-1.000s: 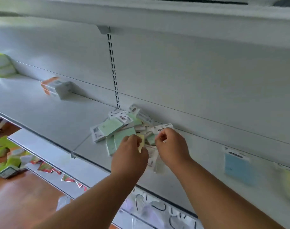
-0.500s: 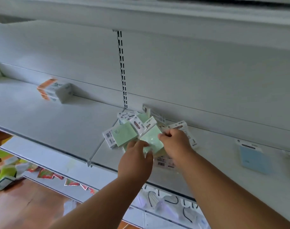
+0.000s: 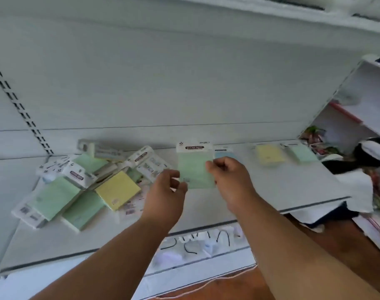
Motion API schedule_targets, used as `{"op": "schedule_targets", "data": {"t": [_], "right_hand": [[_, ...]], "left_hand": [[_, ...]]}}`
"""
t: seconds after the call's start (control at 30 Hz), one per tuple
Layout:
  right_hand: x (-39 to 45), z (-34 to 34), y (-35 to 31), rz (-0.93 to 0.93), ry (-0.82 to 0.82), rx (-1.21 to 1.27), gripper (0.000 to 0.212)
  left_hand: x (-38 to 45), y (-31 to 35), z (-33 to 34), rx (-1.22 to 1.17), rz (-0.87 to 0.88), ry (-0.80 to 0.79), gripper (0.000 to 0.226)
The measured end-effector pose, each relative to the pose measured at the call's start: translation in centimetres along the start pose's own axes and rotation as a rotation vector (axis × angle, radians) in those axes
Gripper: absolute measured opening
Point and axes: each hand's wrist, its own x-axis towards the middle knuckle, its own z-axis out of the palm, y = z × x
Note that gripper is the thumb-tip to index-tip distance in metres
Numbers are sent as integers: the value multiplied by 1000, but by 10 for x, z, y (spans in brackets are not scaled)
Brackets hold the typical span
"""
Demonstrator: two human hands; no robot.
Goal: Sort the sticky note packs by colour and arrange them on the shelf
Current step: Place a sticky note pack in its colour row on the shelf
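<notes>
A green pack (image 3: 195,167) is held upright above the shelf (image 3: 260,191), pinched at its right edge by the right hand (image 3: 228,178), fingers curled onto the card; white header up, long axis roughly vertical, face toward the camera. The left hand (image 3: 165,191) is just left of the grip, near the pack's lower left corner, fingers loosely curled with nothing between them; whether it touches the pack cannot be told. Directly behind the grip a blue pack (image 3: 224,153) lies against the back panel (image 3: 184,83), partly hidden by the held pack. Further right of the grip, well apart, a yellow pack (image 3: 269,155) is laid flat, and just beyond it a second green pack (image 3: 301,152). Left of the grip, past the left hand, the unsorted heap (image 3: 87,180) is spread over the shelf: mostly green packs, one yellow pack face up (image 3: 117,189), several white headers overlapping at odd angles. Judgement: sorting is at an early stage, with only three packs laid out singly and most of the heap untouched. The relation that matters: the matching green pack lies to the right of the grip, beyond blue and yellow, so the right hand is the nearer one for a carry to the right across those two. The held pack's long axis would need tipping back to lie flat, header toward the back panel like its neighbours
</notes>
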Motion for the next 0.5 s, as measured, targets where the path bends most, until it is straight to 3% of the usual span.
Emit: {"op": "schedule_targets", "data": {"t": [0.13,0.3,0.5], "right_hand": [[8,-61,32,20,102,-27,15],[37,-145,82,51,173,-99,14],[98,-262,149,37,129,-270,12]], "left_hand": [[-13,20,58,69,66,-112,14],[-21,49,154,149,145,-126,17],[-25,87,295,203,106,-115,22]]}}
